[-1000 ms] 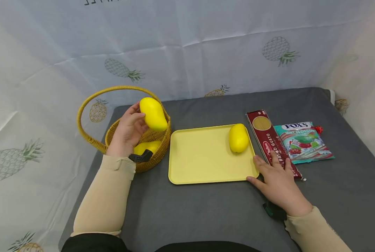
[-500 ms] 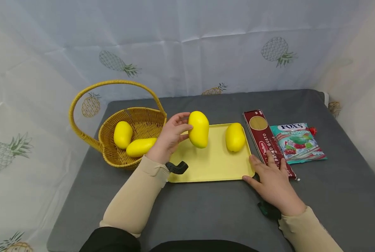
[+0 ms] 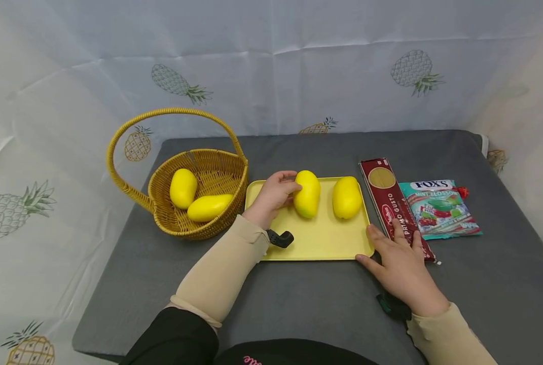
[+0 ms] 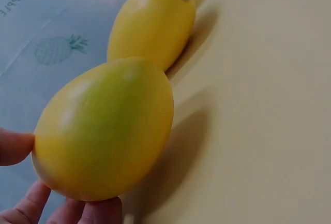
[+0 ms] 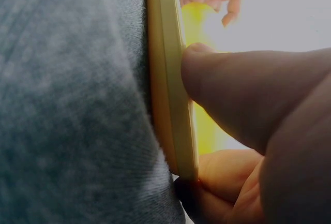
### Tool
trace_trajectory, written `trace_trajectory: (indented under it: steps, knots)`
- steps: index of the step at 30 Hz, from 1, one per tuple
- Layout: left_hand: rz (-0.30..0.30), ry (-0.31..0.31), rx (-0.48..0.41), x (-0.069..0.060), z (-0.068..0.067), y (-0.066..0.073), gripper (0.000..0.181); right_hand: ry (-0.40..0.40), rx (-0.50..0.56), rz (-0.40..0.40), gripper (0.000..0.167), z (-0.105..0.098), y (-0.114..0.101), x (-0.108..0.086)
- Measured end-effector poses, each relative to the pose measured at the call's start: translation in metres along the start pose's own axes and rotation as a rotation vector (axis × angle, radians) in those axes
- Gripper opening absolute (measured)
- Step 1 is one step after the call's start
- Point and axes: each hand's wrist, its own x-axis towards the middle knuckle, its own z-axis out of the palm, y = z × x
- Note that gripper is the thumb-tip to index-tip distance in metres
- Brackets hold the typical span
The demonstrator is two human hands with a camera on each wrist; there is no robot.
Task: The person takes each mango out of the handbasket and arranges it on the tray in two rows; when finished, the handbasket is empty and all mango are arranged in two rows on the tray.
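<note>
My left hand (image 3: pixel 276 196) holds a yellow mango (image 3: pixel 307 194) over the middle of the yellow tray (image 3: pixel 319 248), fingers and thumb at its left side. In the left wrist view the held mango (image 4: pixel 106 131) has a greenish patch, and a second mango (image 4: pixel 152 25) lies just beyond it. That second mango (image 3: pixel 347 197) rests on the tray's right part. My right hand (image 3: pixel 403 268) lies spread at the tray's lower right corner, its thumb (image 5: pixel 222 81) on the rim (image 5: pixel 178 105), other fingers over the red pasta packet (image 3: pixel 390 200).
Left of the tray stands a wicker basket (image 3: pixel 198 234) with a tall handle, holding two mangoes (image 3: pixel 183 188). A teal candy bag (image 3: pixel 442 210) lies right of the pasta packet. A pineapple-print curtain (image 3: pixel 271 91) hangs behind the grey tabletop (image 3: pixel 298 304).
My left hand has carried a mango from above the basket rightwards and down to the tray, beside the other mango. My right hand has stayed at the tray's corner.
</note>
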Motion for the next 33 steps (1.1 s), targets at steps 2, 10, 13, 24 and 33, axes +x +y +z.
trace_trajectory:
  steps: [2,10,13,24,33]
  knots:
    - [-0.003,0.009,0.004,0.001,0.002,-0.002,0.053,-0.003,0.001,0.003,0.092,-0.001,-0.001,0.001]
    - [-0.006,0.031,0.032,0.005,0.005,-0.004,0.052,-0.007,0.004,0.003,0.092,-0.002,-0.002,0.002]
    - [-0.007,0.049,0.036,0.006,0.005,-0.005,0.051,-0.006,0.004,0.0,0.092,-0.002,-0.002,0.002]
    - [0.005,0.107,0.061,0.005,0.008,-0.005,0.051,-0.003,0.001,0.001,0.092,-0.001,-0.001,0.001]
    - [0.007,0.087,0.175,-0.01,0.001,0.001,0.057,-0.005,0.0,0.002,0.092,0.0,0.0,0.001]
